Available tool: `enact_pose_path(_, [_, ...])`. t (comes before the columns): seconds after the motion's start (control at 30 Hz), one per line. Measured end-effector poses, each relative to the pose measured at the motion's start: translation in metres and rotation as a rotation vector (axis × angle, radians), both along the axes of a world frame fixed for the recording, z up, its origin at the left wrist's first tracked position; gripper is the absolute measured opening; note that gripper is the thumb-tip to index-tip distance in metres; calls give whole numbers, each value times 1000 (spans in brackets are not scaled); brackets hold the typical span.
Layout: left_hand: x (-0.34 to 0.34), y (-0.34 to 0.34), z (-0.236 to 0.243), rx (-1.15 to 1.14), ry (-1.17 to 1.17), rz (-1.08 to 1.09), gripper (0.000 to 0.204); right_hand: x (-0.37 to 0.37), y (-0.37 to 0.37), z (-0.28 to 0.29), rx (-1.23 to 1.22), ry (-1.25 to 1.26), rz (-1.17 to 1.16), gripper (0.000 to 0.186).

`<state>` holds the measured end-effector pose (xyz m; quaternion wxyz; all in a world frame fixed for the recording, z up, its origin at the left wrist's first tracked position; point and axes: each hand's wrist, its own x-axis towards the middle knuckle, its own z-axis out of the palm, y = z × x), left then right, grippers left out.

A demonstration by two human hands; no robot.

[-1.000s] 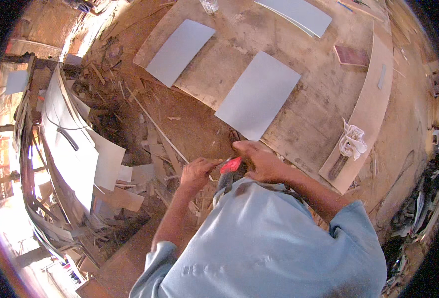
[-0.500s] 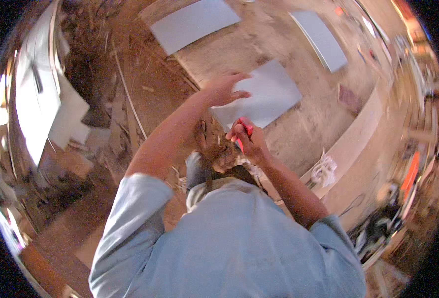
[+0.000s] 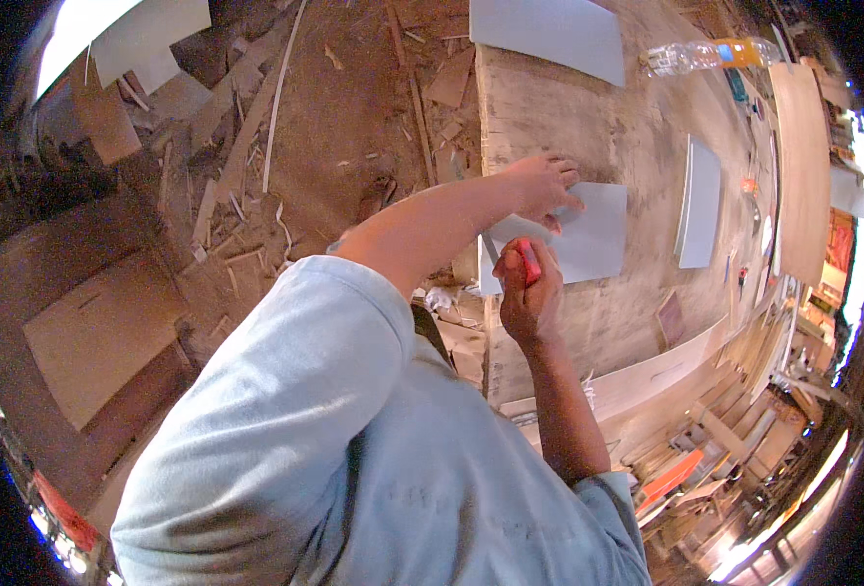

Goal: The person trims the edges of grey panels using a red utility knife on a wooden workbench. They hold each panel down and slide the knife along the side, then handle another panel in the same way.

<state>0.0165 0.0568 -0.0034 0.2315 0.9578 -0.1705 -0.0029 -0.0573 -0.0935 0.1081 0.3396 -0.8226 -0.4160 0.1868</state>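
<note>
A pale grey-white sheet (image 3: pixel 596 234) lies flat at the left edge of the wooden worktable (image 3: pixel 549 127). My left hand (image 3: pixel 546 186) rests palm down on it, with the fingers spread. Closer to me, my right hand (image 3: pixel 532 298) is closed around a red-handled tool (image 3: pixel 529 262) over the sheet's near left part. Its working end is hidden, so I cannot tell its exact kind. A narrow grey strip (image 3: pixel 490 248) shows just left of the right hand, by the table edge. Between the hands, a paler corner of sheet appears.
Another pale sheet (image 3: pixel 549 37) lies at the far end, and a stack of smaller panels (image 3: pixel 697 202) to the right. A plastic bottle (image 3: pixel 688 59) lies beyond. Offcuts (image 3: pixel 246 195) litter the floor at left; an orange piece (image 3: pixel 670 479) and timber lie at lower right.
My view has swung, so the table now sits further right. My left hand has come down onto the sheet. The red-handled tool, still in my right hand, is now over the sheet.
</note>
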Motion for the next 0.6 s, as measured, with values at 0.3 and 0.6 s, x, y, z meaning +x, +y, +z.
enact_pose_path(0.3, [4, 3, -16, -60, -88, 11, 71, 0, -7, -30, 205, -26, 31, 25])
enact_pose_path(0.6, [7, 3, -18, -94, -33, -4, 73, -3, -10, -49, 224, 137, -55, 24])
